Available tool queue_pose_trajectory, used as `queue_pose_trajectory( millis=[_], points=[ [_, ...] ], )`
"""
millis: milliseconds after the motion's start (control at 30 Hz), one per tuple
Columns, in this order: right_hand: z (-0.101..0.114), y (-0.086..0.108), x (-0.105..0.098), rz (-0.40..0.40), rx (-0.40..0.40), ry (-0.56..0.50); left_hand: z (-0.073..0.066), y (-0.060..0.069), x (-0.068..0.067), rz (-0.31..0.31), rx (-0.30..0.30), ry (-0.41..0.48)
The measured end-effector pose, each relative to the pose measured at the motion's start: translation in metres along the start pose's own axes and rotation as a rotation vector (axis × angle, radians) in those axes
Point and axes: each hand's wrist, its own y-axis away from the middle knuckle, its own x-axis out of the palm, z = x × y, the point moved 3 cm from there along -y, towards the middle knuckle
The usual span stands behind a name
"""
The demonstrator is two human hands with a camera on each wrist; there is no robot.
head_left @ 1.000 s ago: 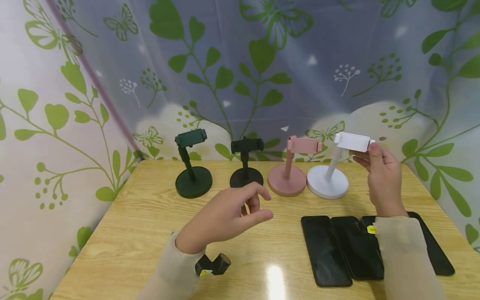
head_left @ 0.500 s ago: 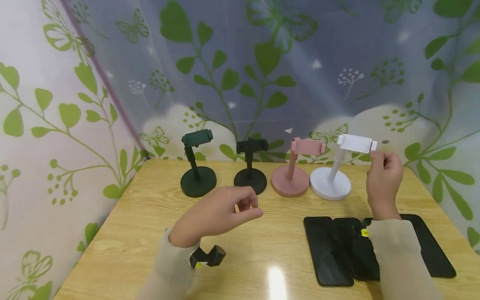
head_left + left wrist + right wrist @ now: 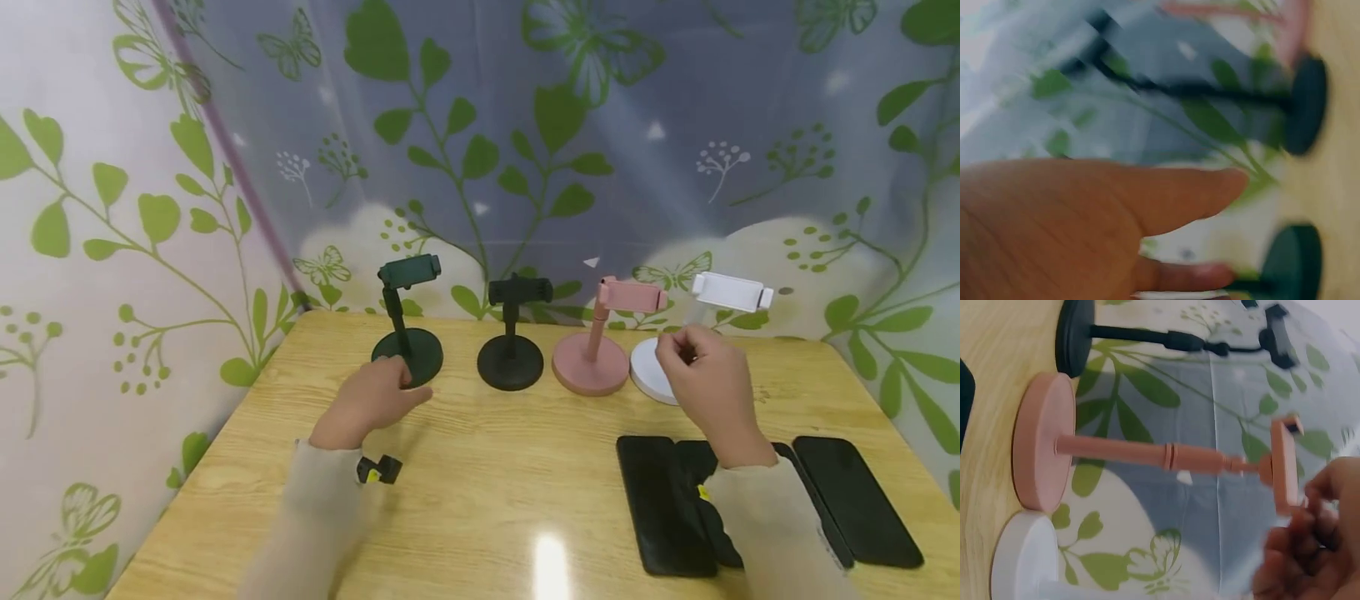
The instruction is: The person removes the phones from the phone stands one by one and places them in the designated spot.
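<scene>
In the head view, my left hand [image 3: 371,402] is in front of the dark green phone stand [image 3: 410,271] and overlaps the near edge of its base. Its thumb and fingers [image 3: 1210,275] are loosely bent and hold nothing. My right hand [image 3: 708,383] hangs before the white phone stand [image 3: 731,292], hiding its post. In the right wrist view, the loosely curled right fingers [image 3: 1285,556] appear close to the clamp of the pink phone stand [image 3: 1116,450]; contact cannot be told. Between green and pink stands a black phone stand [image 3: 510,367]. All four clamps that show hold no phone.
Several black phones lie in a row at the table's right, the leftmost phone [image 3: 663,508] and rightmost phone [image 3: 858,500] plainest; my right forearm covers part of the row. A patterned cloth [image 3: 480,167] hangs behind the wooden table [image 3: 480,500].
My right hand has left the white stand's clamp and moved left and down. My left hand has moved left toward the green stand. The head view has shifted slightly.
</scene>
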Motion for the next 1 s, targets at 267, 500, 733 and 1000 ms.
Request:
queue_pose_trajectory(
  millis=[267, 500, 733, 1000],
  points=[
    [0.009, 0.008, 0.04, 0.465, -0.067, 0.139, 0.04, -0.037, 0.013, -0.052, -0.17, -0.017],
    [0.001, 0.023, 0.073, 0.714, -0.05, 0.161, 0.044, -0.058, 0.032, -0.054, -0.2, -0.091],
    [-0.003, 0.026, 0.095, 0.842, -0.09, 0.308, 0.039, -0.066, 0.041, -0.15, -0.136, -0.24],
    [0.002, 0.019, 0.104, 0.872, -0.105, 0.362, 0.031, -0.074, 0.041, -0.224, -0.013, -0.269]
  ],
)
